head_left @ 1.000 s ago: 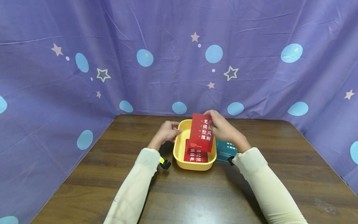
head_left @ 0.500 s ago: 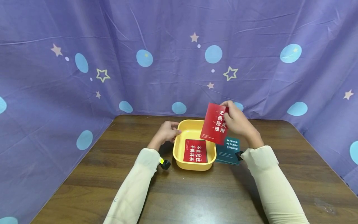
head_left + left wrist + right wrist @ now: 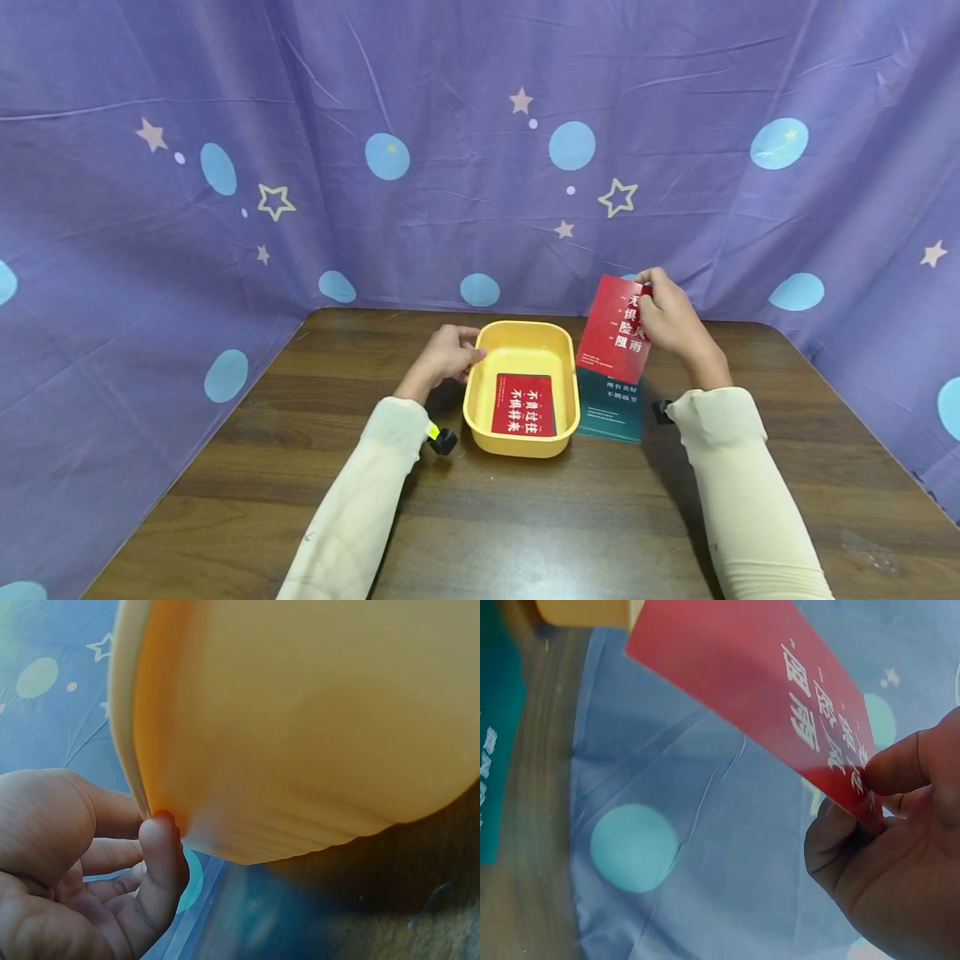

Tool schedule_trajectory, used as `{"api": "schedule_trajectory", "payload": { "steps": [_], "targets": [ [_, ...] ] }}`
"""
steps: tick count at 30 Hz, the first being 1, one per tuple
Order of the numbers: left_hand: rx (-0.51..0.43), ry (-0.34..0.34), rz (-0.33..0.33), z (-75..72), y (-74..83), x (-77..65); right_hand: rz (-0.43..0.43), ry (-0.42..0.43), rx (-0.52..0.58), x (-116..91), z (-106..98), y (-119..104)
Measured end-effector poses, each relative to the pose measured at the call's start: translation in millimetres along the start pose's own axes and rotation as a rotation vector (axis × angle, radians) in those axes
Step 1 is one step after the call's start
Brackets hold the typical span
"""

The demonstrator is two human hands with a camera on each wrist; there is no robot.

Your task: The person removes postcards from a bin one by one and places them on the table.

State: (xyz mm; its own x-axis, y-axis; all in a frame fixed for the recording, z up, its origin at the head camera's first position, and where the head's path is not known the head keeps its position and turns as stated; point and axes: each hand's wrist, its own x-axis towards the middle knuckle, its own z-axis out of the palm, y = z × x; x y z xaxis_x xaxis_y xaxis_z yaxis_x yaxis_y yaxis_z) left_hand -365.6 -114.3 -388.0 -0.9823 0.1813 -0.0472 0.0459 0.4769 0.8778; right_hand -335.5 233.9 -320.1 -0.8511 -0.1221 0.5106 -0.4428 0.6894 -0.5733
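Note:
A yellow plastic tray (image 3: 522, 447) stands on the table, its left rim pinched between the thumb and fingers of my left hand (image 3: 447, 354). The left wrist view shows that thumb (image 3: 163, 855) against the tray wall (image 3: 315, 735). Inside the tray lies a red card (image 3: 522, 404) with white characters. My right hand (image 3: 670, 318) pinches another red card (image 3: 611, 329) by its upper right corner, held tilted above a teal card (image 3: 609, 412). That teal card lies right of the tray, its top part hidden behind the held card. In the right wrist view the held card (image 3: 742, 682) slants away from the thumb.
The brown wooden table (image 3: 480, 525) spreads in front and to both sides. A purple curtain (image 3: 465, 200) with stars and dots hangs behind its back edge. A small clear, shiny patch (image 3: 870, 550) lies at the table's right front.
My right hand has carried the red card from above the tray to the right, over the teal card. The card inside the tray is now uncovered. My left hand keeps its place.

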Motion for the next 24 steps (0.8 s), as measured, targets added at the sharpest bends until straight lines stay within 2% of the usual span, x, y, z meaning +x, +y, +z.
{"api": "schedule_trajectory", "payload": {
  "steps": [9, 17, 19, 24],
  "targets": [
    [-0.006, 0.001, 0.000, 0.4, -0.8, 0.7, 0.113, -0.077, -0.032, -4.9, 1.3, 24.4],
    [-0.013, 0.000, -0.002, -0.3, -1.2, 1.1, 0.150, -0.282, -0.059, -7.3, 21.3, 46.6],
    [-0.013, -0.002, -0.002, -0.5, -1.6, 1.1, 0.176, -0.332, -0.035, -8.7, 28.8, 49.8],
    [-0.007, -0.006, -0.003, -0.5, -1.2, 0.6, 0.307, -0.474, 0.095, -13.6, 42.6, 53.8]
  ]
}}
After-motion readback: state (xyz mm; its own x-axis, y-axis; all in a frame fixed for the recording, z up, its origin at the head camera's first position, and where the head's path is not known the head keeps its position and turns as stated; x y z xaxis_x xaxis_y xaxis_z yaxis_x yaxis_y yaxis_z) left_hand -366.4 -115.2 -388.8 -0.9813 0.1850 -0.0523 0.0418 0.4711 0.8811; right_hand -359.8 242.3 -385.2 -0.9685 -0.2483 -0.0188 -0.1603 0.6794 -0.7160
